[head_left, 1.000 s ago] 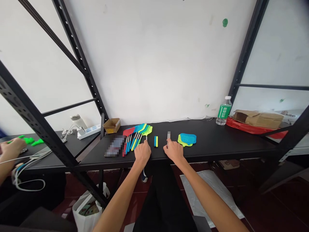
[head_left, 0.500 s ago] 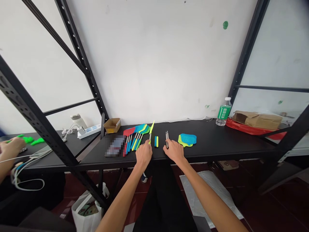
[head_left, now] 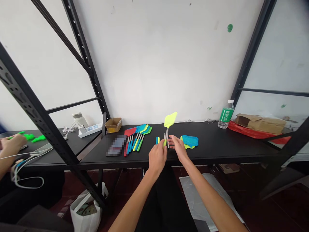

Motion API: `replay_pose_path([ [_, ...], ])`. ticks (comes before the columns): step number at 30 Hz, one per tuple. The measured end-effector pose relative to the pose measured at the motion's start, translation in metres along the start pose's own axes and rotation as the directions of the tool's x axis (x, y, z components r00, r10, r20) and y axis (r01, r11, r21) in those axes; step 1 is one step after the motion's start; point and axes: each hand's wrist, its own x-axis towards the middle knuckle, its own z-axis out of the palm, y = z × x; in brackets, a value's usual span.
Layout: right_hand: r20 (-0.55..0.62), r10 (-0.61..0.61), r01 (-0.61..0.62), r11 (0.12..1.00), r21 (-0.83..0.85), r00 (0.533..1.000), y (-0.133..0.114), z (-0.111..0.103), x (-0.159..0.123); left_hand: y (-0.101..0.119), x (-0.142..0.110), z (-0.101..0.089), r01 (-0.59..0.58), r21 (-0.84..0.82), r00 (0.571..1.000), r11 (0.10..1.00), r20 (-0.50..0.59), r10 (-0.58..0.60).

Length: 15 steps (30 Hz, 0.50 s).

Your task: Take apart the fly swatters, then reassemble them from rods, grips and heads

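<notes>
My left hand [head_left: 158,157] is closed around the handle of a yellow-green fly swatter [head_left: 170,119], its flat head raised and facing me. Beside it, my right hand [head_left: 178,146] has its fingers apart close to the swatter's handle, holding nothing that I can see. Thin metal rods [head_left: 168,145] lie on the table between the hands, partly covered by them. Just left of these are a blue handle grip and a yellow handle grip [head_left: 158,140]. To the right sits a stack of blue and yellow mesh swatter heads [head_left: 190,141]. Several assembled swatters [head_left: 137,137] lie in a row at left.
A black table [head_left: 212,146] runs along the wall between black metal posts. On it stand a small cardboard box [head_left: 113,125], a blurred flat object [head_left: 116,145], a water bottle [head_left: 226,115] and brown packaging [head_left: 260,124] on red plastic. Another person's hand [head_left: 14,143] is at far left.
My left hand has moved right with the yellow-green swatter, whose head has turned from edge-on to flat. My right hand has let go of the metal rods and its fingers have spread.
</notes>
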Motion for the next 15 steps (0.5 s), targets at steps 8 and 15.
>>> replay_pose_path([
  [8, 0.082, 0.158, -0.172, 0.725, 0.667, 0.984, -0.029, -0.015, -0.007, 0.050, -0.025, 0.014, 0.062, -0.087, 0.968, 0.994, 0.249, -0.039],
  [15, 0.108, 0.082, -0.135, 0.692, 0.709, 0.991, -0.054, -0.025, -0.011, 0.073, -0.025, 0.008, 0.253, -0.729, 0.950, 0.635, 0.310, -0.023],
])
